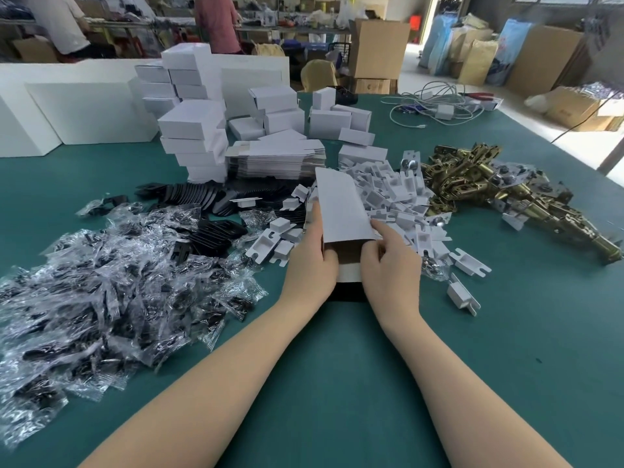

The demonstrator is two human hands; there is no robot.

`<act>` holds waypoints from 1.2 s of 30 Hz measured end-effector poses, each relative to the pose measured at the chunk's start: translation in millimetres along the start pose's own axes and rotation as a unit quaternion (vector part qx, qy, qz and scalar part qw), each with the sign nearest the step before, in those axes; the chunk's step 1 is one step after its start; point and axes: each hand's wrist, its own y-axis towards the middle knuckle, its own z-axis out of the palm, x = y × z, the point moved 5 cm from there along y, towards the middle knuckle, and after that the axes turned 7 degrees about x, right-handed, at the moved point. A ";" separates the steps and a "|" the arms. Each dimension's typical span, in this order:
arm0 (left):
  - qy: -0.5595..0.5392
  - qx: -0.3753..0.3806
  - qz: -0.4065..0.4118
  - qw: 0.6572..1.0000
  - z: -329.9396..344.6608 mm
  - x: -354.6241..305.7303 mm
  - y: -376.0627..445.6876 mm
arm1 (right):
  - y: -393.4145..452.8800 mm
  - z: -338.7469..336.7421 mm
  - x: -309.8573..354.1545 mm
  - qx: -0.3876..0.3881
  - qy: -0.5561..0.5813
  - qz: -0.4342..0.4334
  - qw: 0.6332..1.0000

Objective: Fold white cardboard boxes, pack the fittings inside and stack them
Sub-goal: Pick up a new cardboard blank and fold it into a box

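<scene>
White box, teal table

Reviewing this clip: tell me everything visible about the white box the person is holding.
The white box is a long, narrow carton of thin card, white outside and brown inside. It is opened into a sleeve, lying lengthwise away from the person above the green table, its far end over the pile of white plastic inserts. The near end is open, with a white flap hanging toward the person. The left hand grips its left side; the right hand holds the right edge at the opening, forefinger on top.
</scene>
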 end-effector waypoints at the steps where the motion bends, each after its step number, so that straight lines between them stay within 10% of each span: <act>1: 0.023 0.010 0.003 1.000 1.9 0.1 0.2 | 0.9 -1.9 -4.2 -0.003 0.044 0.017 0.999; 9: 0.000 0.115 0.080 0.990 14.4 -4.6 6.5 | 3.3 -15.5 -6.0 -0.006 0.192 0.015 0.981; 13: -0.224 0.151 -0.058 0.961 5.1 9.0 14.0 | 3.9 -8.1 -1.9 0.038 0.154 -0.022 0.987; 24: -0.421 0.030 -0.147 0.895 -16.2 27.5 19.1 | 6.7 13.0 -5.5 0.277 0.386 0.042 0.879; 36: -0.400 0.002 -0.123 0.908 -13.6 22.0 17.2 | 32.7 5.5 3.7 0.112 0.197 0.092 0.970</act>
